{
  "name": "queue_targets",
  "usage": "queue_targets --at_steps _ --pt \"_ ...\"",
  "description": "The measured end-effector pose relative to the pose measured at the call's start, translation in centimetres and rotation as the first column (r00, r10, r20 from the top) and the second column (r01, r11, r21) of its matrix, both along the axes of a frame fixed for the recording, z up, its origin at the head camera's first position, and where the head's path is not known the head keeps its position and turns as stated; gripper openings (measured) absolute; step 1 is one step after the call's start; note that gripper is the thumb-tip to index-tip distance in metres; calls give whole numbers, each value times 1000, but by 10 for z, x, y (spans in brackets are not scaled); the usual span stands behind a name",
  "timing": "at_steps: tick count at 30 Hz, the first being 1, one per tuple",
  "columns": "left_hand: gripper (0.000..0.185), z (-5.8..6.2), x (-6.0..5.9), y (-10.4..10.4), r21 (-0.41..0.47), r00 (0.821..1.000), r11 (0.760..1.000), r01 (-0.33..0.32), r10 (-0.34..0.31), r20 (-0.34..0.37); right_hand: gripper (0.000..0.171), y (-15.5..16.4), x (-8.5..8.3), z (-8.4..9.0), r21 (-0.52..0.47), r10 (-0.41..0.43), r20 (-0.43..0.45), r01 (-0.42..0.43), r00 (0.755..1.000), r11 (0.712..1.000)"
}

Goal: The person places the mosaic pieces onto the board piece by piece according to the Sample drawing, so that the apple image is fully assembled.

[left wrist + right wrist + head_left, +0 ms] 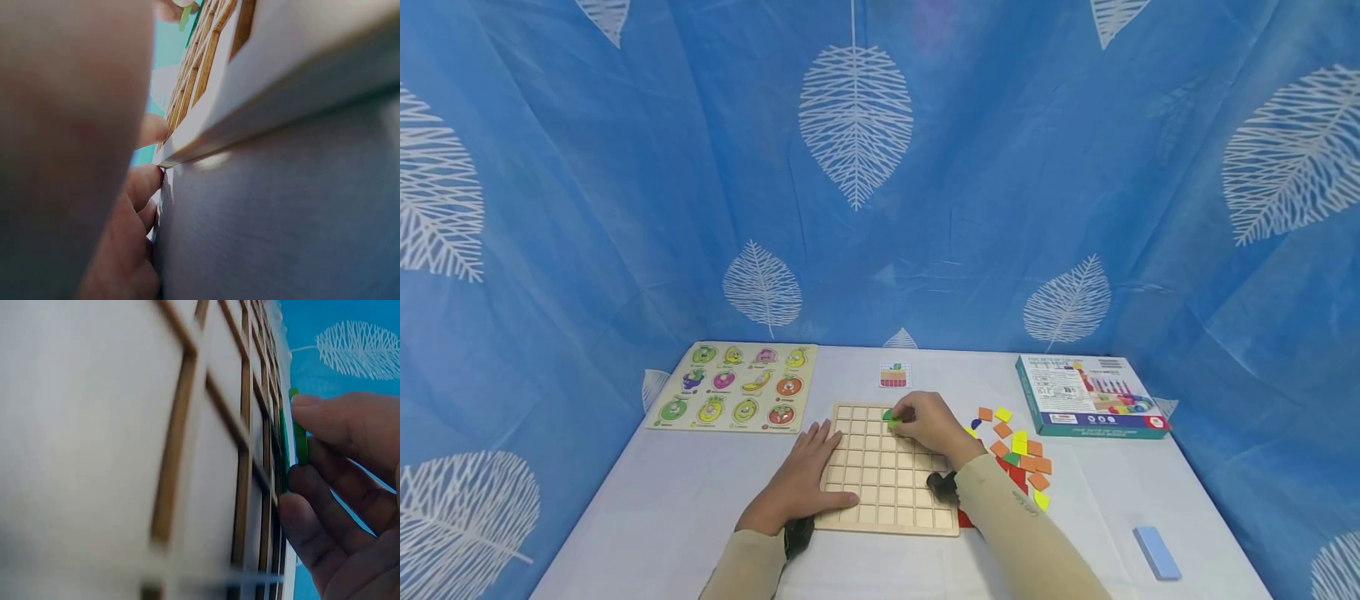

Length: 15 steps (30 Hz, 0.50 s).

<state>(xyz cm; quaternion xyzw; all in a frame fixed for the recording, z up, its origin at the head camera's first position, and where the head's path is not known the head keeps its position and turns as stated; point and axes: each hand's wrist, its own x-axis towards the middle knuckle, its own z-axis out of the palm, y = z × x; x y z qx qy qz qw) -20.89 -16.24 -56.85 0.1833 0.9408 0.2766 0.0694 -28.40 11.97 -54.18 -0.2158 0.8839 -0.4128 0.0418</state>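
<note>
— What is seen nearest the camera?

— Two sleeved forearms are seen at the bottom edge. The left hand (805,479) is laid flat on the near left corner of one wooden grid board (891,471), fingers straight and slightly spread, nothing gripped. One pale blue block (1157,552) is left alone on the white table (685,508), near right.

— And the right hand?

— The right hand (928,425) is held over the far row of the board, fingers curled narrowly, and one bright green tile (892,422) is pinched between the fingertips (312,419). In the right wrist view the tile is shown on edge against the grid's ribs, at the board's far side; a second, darker green tile (887,414) is seen just beside it, apparently in a cell.

— What is lying beside the board?

— One loose pile of coloured tiles (1018,458) is spread just right of it: orange, yellow, red, green, one blue piece; an exact count cannot be made, since some are hidden by the arm.

— And farther back?

— Three items are set there: one fruit peg puzzle (737,386) with twelve pieces at far left, one small pattern card (894,375) beyond the board, one teal game box (1086,396) at far right. One blue leaf-printed curtain (880,167) is hung behind.
</note>
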Motion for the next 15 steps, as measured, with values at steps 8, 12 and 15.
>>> queue_targets --at_steps 8,12,15 --pt "118 0 0 0 11 1000 1000 4 -4 2 13 -10 0 -5 -1 7 -7 -7 1000 1000" --pt "117 1 0 -1 10 1000 1000 6 -6 -3 16 -12 1 -7 9 -11 -3 11 1000 1000" --pt "117 1 0 -1 9 1000 1000 9 -9 -5 16 -13 1 -7 9 -10 -15 10 1000 1000"
